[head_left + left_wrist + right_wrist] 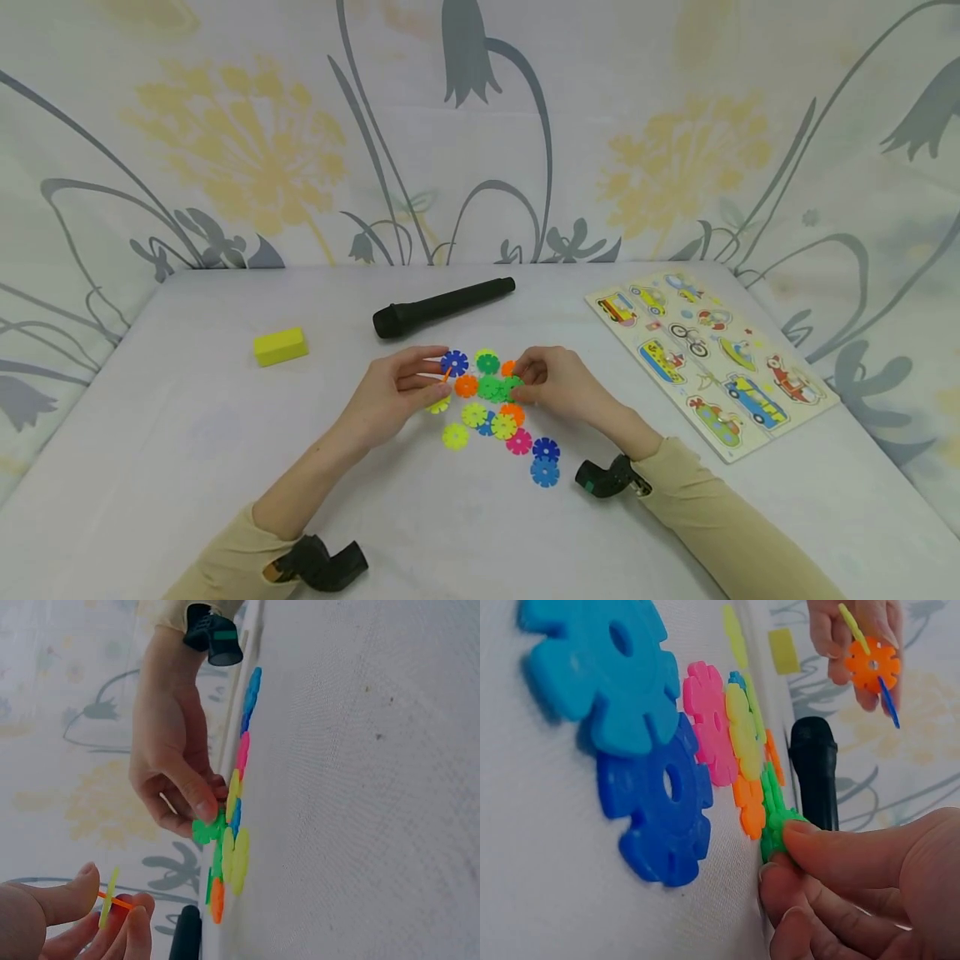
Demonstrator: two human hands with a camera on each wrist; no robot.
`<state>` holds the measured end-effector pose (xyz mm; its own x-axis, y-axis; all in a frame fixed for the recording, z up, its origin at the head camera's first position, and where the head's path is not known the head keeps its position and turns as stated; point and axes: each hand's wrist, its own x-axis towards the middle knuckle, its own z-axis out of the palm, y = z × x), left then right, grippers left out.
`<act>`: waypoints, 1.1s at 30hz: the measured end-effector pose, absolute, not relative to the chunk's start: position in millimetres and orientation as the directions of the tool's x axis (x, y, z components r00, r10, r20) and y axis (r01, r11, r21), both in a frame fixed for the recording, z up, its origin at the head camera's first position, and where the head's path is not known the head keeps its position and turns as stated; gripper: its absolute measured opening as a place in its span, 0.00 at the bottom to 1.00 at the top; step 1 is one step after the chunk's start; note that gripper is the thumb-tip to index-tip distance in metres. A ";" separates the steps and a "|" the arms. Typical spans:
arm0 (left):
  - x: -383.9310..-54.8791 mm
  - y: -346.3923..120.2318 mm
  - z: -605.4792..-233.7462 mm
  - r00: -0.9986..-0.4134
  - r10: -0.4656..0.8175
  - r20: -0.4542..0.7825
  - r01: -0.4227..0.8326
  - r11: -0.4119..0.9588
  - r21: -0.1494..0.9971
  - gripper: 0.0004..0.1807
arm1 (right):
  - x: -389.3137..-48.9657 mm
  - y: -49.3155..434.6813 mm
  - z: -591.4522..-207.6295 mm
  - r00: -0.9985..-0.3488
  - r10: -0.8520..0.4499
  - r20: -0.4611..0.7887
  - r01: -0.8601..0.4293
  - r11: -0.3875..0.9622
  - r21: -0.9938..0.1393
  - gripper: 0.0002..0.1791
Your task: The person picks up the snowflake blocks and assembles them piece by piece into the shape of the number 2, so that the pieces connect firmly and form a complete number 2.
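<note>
My left hand (393, 396) holds a small joined piece of notched plastic snowflake discs: an orange disc (889, 664) with a yellow disc (108, 900) and a dark blue disc (454, 362) slotted into it. Facing it, my right hand (562, 385) pinches a green snowflake disc (778, 832) between thumb and fingers, at the edge of the loose pile. Other green discs (489, 387) lie right beside the pinched one. Spread on the table below both hands are yellow, orange, pink (518, 442) and blue discs (545, 472), some overlapping.
A black microphone (442, 308) lies behind the discs. To the left is a yellow block (281, 347). A wooden puzzle board with vehicle pictures (712, 362) lies at the right on the white tabletop (187, 450). A flower-patterned curtain (480, 150) hangs behind.
</note>
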<state>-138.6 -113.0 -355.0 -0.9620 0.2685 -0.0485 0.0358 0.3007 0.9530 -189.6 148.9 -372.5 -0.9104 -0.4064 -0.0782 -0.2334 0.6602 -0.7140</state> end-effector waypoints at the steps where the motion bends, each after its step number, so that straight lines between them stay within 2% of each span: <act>1: -138.5 -112.9 -355.0 -0.962 0.267 -0.051 0.033 0.300 0.953 0.27 | -189.6 149.1 -372.5 -0.910 -0.406 -0.079 -0.233 0.661 -0.714 0.11; 7: -138.6 -111.9 -356.2 -0.964 0.260 -0.051 0.028 0.292 0.956 0.27 | -188.4 148.8 -369.8 -0.916 -0.395 -0.074 -0.220 0.646 -0.731 0.10; 13: -139.2 -111.7 -357.4 -0.965 0.256 -0.054 0.021 0.284 0.959 0.26 | -185.8 145.8 -367.5 -0.925 -0.379 -0.012 -0.229 0.582 -0.780 0.09; 20: -139.1 -111.0 -356.3 -0.964 0.259 -0.055 0.019 0.274 0.962 0.26 | -176.2 139.8 -362.1 -0.898 -0.429 0.102 -0.322 0.480 -0.816 0.11; 27: -138.4 -110.6 -356.0 -0.960 0.276 -0.054 0.021 0.260 0.965 0.29 | -168.8 135.2 -357.7 -0.882 -0.462 0.096 -0.332 0.463 -0.822 0.14; 33: -136.5 -110.3 -356.6 -0.954 0.297 -0.051 0.031 0.264 0.964 0.31 | -165.8 133.5 -357.3 -0.864 -0.483 0.141 -0.379 0.440 -0.814 0.13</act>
